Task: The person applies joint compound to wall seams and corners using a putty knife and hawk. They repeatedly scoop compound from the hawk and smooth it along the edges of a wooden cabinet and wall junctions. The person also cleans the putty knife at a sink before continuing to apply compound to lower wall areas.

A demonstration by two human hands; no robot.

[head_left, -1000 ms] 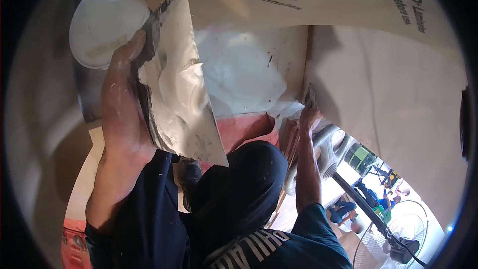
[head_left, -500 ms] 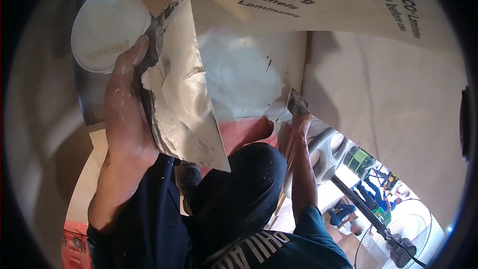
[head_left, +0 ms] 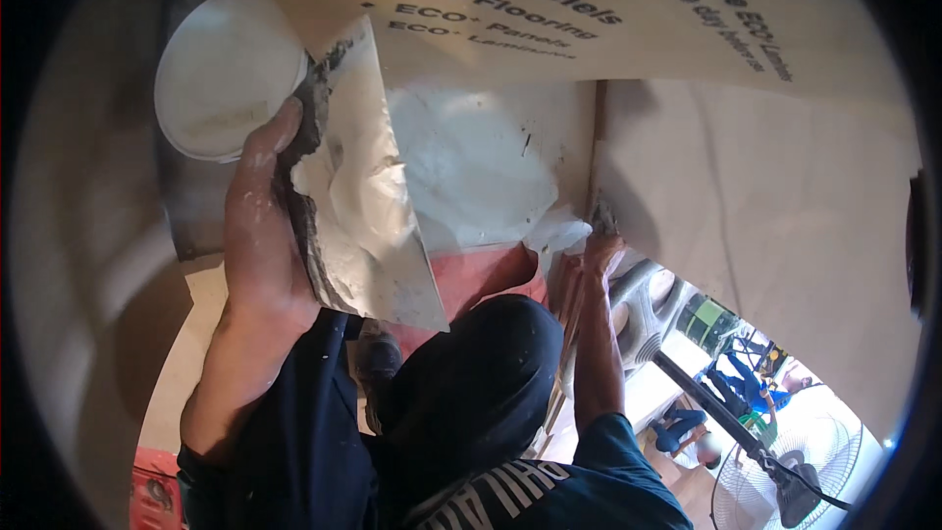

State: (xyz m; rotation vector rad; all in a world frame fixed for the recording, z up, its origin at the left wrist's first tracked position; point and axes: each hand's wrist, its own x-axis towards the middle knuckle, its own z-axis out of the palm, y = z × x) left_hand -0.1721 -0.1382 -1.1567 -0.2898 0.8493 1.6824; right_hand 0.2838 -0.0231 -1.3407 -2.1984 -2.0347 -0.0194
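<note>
My left hand (head_left: 263, 245) is closed round the edge of a flat plate (head_left: 424, 296), its thumb along the dark, crusted side. A thick, smooth heap of white putty (head_left: 363, 182) covers much of that plate, which is tilted. Out to the right, my right hand (head_left: 602, 253) grips a small putty knife (head_left: 602, 214), seen nearly edge-on. Its blade is at the upright seam (head_left: 597, 137) where a smeared white panel (head_left: 471, 152) meets the beige one. Whether the blade touches the surface is hard to tell.
A round white bucket or lid (head_left: 231, 79) is beyond my left hand. Printed brown board (head_left: 628, 54) hangs across the top. Red material (head_left: 481, 275) lies by my knee. A pedestal fan (head_left: 785, 476), a grey moulded piece (head_left: 643, 309) and people (head_left: 682, 432) are at lower right.
The putty knife has turned from a slant, face showing, to nearly edge-on at the seam, with my right hand slightly lower. The whole view has shifted a little; my left hand keeps its hold.
</note>
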